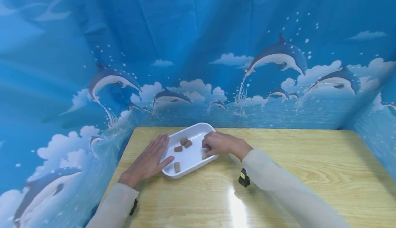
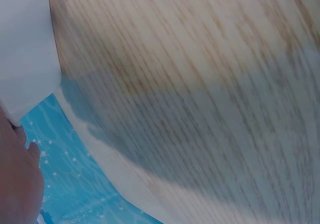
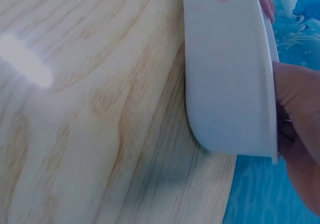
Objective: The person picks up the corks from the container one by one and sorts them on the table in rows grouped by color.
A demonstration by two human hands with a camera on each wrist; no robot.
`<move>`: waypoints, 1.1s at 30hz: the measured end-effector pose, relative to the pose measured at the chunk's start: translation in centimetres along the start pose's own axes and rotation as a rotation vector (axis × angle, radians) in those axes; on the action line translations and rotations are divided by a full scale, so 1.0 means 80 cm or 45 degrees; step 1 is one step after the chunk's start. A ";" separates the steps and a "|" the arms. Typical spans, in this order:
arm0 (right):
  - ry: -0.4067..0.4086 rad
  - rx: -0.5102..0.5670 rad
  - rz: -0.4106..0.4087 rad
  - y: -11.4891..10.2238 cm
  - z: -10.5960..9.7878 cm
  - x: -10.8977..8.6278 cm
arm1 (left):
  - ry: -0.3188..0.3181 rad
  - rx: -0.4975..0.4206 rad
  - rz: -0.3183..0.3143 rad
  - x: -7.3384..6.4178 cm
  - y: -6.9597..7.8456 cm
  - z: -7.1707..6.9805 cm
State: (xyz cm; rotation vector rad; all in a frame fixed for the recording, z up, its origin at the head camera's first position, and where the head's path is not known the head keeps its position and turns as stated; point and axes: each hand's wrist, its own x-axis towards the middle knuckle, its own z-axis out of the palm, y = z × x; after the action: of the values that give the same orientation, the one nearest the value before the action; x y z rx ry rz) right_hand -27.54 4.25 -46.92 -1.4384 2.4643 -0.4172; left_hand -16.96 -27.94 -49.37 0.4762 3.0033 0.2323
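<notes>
Fingers straight, the left hand point(image 1: 149, 160) rests against a white tray point(image 1: 191, 158), best steadying its left side gently while the right hand point(image 1: 223, 143) pinches a tan block point(image 1: 204, 155) inside its right end.

White tray point(image 3: 227, 74) on wooden table point(image 3: 90, 134).

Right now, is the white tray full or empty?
Neither full nor empty: several brown blocks lie inside the white tray, leaving much of its floor bare.

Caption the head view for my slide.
Left hand against a white tray of brown blocks, right hand pinching one at the tray's far end.
</notes>
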 end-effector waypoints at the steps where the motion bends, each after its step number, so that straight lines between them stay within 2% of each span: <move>1: -0.012 -0.007 0.000 -0.001 0.000 0.002 | 0.002 0.001 0.002 0.000 0.000 0.000; 7: -0.030 -0.088 0.002 -0.002 0.004 0.010 | 0.005 0.007 0.009 0.002 0.000 0.002; 12: -0.023 -0.086 0.024 -0.001 0.007 0.013 | -0.003 0.012 0.000 0.003 0.001 0.001; 17: 0.028 0.058 0.059 0.000 0.010 0.013 | -0.006 -0.004 -0.008 0.001 0.000 0.000; 25: 0.182 0.370 0.097 0.006 0.014 0.004 | -0.009 0.006 -0.034 0.001 0.002 0.002; 33: 0.264 0.475 0.078 0.008 0.015 0.001 | 0.003 0.001 -0.029 0.000 0.002 0.002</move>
State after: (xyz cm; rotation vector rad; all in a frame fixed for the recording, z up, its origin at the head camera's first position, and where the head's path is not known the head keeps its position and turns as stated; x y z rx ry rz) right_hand -27.68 4.37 -48.29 -1.2139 2.4042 -0.9968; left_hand -16.89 -27.75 -49.47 0.4420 3.0092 0.2294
